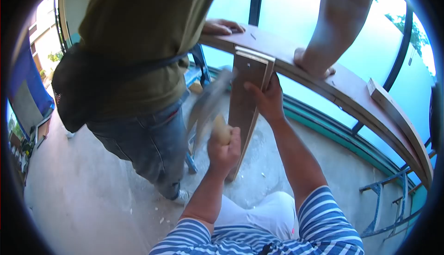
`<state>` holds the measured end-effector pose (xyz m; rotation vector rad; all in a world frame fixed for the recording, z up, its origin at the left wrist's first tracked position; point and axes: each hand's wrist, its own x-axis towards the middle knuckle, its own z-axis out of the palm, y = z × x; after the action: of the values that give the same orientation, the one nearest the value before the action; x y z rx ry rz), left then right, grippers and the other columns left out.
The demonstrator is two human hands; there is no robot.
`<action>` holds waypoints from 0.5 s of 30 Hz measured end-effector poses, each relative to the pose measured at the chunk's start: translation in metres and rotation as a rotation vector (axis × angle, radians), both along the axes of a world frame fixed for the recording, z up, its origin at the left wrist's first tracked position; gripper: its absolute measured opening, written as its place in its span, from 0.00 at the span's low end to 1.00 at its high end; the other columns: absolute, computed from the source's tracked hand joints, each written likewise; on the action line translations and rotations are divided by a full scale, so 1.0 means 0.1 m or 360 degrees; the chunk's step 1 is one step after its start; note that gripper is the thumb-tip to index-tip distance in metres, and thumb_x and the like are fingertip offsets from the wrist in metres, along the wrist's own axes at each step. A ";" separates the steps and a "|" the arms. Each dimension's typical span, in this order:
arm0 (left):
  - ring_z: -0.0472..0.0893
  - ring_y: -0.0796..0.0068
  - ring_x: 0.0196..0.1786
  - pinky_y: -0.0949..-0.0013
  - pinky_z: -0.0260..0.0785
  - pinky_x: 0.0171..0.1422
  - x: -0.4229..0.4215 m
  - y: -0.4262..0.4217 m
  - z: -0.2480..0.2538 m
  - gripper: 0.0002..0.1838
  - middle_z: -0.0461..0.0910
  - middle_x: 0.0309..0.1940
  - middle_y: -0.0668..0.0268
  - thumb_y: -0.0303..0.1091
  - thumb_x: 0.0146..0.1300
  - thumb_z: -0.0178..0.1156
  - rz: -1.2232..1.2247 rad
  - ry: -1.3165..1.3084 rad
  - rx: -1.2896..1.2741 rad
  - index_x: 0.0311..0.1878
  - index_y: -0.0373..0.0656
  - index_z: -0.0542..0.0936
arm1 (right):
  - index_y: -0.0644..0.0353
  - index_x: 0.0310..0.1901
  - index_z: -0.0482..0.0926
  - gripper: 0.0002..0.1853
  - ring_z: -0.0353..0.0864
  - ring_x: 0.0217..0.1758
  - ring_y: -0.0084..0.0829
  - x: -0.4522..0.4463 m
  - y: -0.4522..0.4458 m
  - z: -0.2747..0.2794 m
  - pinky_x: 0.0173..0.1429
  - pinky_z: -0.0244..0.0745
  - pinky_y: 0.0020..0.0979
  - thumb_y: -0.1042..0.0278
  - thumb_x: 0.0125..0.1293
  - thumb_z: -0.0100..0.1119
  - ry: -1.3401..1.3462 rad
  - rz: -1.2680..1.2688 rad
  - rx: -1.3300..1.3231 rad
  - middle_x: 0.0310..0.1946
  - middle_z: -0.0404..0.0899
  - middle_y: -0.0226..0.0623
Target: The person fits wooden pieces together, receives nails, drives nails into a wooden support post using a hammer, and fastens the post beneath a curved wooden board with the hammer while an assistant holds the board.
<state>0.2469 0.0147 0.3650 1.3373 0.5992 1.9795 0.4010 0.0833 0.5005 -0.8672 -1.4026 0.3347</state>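
My left hand (224,148) is wrapped round the pale handle of a handsaw (208,102), whose blade is smeared by motion. The blade rises beside the left face of an upright brown board (243,91). With thumb on its face and fingers behind its right edge, my right hand (268,98) holds that board near the top. The board's upper end meets a long plank (277,51), which runs across from upper left to lower right.
Another person in an olive shirt (134,37) stands close on the left, both hands on the long plank. A wood block (393,107) lies on its right part. Beyond are glass panels; a blue metal frame (379,204) stands lower right.
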 end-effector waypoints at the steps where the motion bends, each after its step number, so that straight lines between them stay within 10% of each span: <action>1: 0.81 0.56 0.31 0.60 0.73 0.34 -0.05 -0.09 -0.20 0.12 0.79 0.28 0.53 0.39 0.71 0.59 -0.0311 -0.0290 -0.0215 0.44 0.39 0.79 | 0.68 0.50 0.74 0.29 0.88 0.43 0.34 0.00 -0.04 -0.10 0.49 0.82 0.34 0.58 0.56 0.77 -0.0036 -0.0022 0.0023 0.41 0.87 0.47; 3: 0.82 0.63 0.33 0.62 0.73 0.35 0.24 -0.29 0.42 0.11 0.80 0.29 0.53 0.38 0.72 0.58 0.0390 -0.0447 0.0813 0.43 0.38 0.79 | 0.68 0.51 0.74 0.29 0.88 0.43 0.35 0.01 -0.08 -0.04 0.49 0.82 0.35 0.58 0.56 0.77 -0.0065 -0.0056 -0.0063 0.41 0.86 0.47; 6: 0.79 0.69 0.30 0.65 0.73 0.35 0.13 0.06 0.39 0.06 0.78 0.26 0.56 0.32 0.69 0.61 0.0475 0.0974 -0.0426 0.40 0.38 0.78 | 0.67 0.51 0.73 0.29 0.88 0.43 0.35 -0.02 -0.14 -0.10 0.49 0.81 0.35 0.57 0.56 0.77 -0.0089 -0.0048 -0.0120 0.41 0.86 0.47; 7: 0.79 0.71 0.29 0.66 0.73 0.35 0.07 -0.19 0.63 0.05 0.77 0.26 0.58 0.30 0.69 0.62 0.0258 0.0881 -0.0698 0.39 0.39 0.78 | 0.67 0.50 0.73 0.29 0.88 0.43 0.36 0.00 -0.07 -0.20 0.49 0.81 0.35 0.57 0.56 0.77 -0.0091 -0.0041 -0.0049 0.40 0.86 0.47; 9: 0.80 0.71 0.30 0.66 0.74 0.37 -0.04 -0.30 0.53 0.06 0.78 0.26 0.57 0.29 0.67 0.65 0.0663 0.0737 0.0224 0.39 0.38 0.77 | 0.66 0.50 0.74 0.29 0.88 0.43 0.37 0.04 0.03 -0.16 0.49 0.81 0.35 0.57 0.55 0.77 -0.0062 -0.0056 0.0034 0.40 0.86 0.48; 10: 0.79 0.70 0.30 0.65 0.73 0.37 0.17 -0.32 0.45 0.06 0.78 0.27 0.58 0.30 0.68 0.64 0.0441 -0.0316 0.0384 0.39 0.38 0.77 | 0.66 0.50 0.74 0.29 0.88 0.43 0.39 0.02 -0.02 -0.17 0.49 0.81 0.35 0.56 0.55 0.77 -0.0048 -0.0050 0.0001 0.41 0.86 0.48; 15: 0.81 0.62 0.30 0.61 0.73 0.36 0.12 -0.29 0.30 0.09 0.79 0.28 0.55 0.33 0.66 0.66 0.1093 0.0566 0.0485 0.41 0.39 0.78 | 0.67 0.51 0.74 0.30 0.88 0.43 0.41 -0.06 -0.20 -0.08 0.50 0.81 0.36 0.56 0.54 0.78 -0.0165 -0.0204 -0.0161 0.42 0.86 0.48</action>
<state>0.2593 -0.0147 0.3952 1.8741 1.0676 2.4569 0.3952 0.0633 0.4928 -1.0654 -1.4270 0.2676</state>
